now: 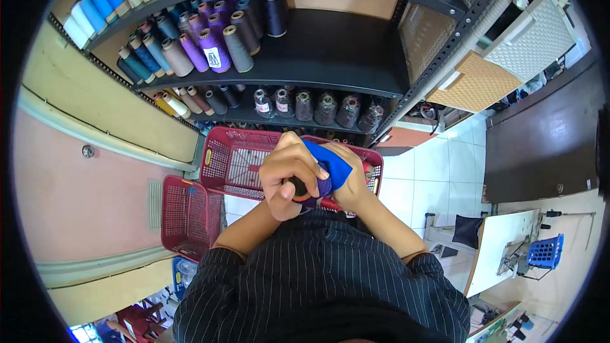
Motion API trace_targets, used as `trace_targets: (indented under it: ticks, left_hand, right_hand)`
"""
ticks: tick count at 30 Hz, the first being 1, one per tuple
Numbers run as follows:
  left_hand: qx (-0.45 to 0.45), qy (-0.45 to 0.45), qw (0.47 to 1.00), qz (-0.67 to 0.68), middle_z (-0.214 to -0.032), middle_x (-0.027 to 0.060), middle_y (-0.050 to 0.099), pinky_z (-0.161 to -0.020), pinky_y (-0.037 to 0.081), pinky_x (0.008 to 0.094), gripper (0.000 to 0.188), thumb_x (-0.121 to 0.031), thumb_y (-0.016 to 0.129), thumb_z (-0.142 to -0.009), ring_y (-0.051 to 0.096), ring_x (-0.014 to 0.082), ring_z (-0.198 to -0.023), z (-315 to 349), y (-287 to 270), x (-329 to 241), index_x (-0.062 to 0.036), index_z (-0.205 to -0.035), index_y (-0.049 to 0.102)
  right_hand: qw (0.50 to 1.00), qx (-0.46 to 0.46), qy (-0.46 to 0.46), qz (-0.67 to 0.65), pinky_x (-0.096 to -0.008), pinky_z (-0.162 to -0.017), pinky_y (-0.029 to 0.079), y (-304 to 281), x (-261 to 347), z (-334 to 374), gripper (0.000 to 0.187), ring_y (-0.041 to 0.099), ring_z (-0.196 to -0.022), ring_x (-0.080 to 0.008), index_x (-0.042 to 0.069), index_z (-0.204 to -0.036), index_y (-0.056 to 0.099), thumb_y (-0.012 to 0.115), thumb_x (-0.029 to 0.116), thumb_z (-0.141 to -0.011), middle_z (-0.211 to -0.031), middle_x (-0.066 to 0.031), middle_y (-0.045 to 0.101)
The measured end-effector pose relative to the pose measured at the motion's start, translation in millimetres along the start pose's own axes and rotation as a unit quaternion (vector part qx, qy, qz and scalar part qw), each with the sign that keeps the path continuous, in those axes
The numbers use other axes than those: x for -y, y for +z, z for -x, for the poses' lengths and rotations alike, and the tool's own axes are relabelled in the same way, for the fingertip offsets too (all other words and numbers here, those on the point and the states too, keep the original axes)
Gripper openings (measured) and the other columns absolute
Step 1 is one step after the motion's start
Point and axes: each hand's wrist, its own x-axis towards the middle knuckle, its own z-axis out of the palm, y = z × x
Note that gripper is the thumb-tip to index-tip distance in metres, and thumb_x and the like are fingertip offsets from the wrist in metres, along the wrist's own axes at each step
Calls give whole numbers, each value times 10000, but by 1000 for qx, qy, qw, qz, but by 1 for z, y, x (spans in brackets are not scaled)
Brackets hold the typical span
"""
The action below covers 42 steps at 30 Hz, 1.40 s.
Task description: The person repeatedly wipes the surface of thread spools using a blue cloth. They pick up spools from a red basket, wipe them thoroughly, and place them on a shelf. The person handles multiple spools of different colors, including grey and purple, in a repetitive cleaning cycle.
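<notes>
Blue cloth (332,166) and a dark cone of thread (304,188) held close to the chest, over a red basket (232,159).

Clamped tight in the left hand (287,174), fingers curled fully round the cone, probably to steady it against the body; pressed from the other side by the right hand (348,181), closed on the cloth folded over the cone's top, how far round hidden by the cloth. Held right above the basket, perhaps so anything dropped lands inside. Just left and lower, a second red basket (184,216) tipped on its side against the pink wall (89,203). Beyond, dark metal shelves (330,51) stocked with rows of thread cones (210,44) in purple, grey and blue, blocking any way forward. Far right, white floor tiles (445,165), a white counter (502,241) with a small blue basket (545,251).
</notes>
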Motion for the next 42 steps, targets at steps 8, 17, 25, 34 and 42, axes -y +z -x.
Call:
trace_targets:
  ticks: [8,17,25,34,42]
  left_hand:
    - [-225,23,971,78,-675,83,526,-769,320,318,368,-396,300,-835,409,193,-752,11,-42,31,-156,-585,423]
    - [-121,-26,992,1,-681,109,531,-759,328,318,398,-406,306,-843,410,204,-752,8,-24,22,-139,-586,450]
    - [-107,-36,987,-118,-637,146,570,-695,367,320,451,-408,375,-811,463,217,-704,-10,-16,14,-74,-528,480]
    - [-45,-48,995,-70,-665,112,609,-702,355,315,474,-434,400,-836,476,205,-694,2,10,26,-87,-543,536]
    - [-25,-39,998,-50,-660,90,636,-744,325,349,522,-454,405,-878,498,190,-683,23,-9,13,-92,-543,575]
  right_hand:
    - [933,-119,340,-3,-393,-661,443,-36,-97,69,397,579,-686,-247,-70,-951,602,383,260,-973,-770,-240,608]
    - [997,-46,52,-25,-427,-893,466,-12,-1,-21,294,620,-1004,-371,-43,-1071,622,485,70,-837,-1051,-221,649]
    - [976,13,75,-206,-463,-834,465,48,-77,-18,291,599,-943,-433,-64,-1027,618,446,63,-828,-977,-272,638]
    - [996,-64,24,-64,-469,-876,449,-8,-29,-5,366,574,-969,-463,-65,-1067,607,422,16,-762,-1026,-280,624]
    - [967,-50,187,-165,-409,-853,471,32,-44,34,332,622,-946,-381,-22,-1118,596,420,86,-858,-1005,-231,645]
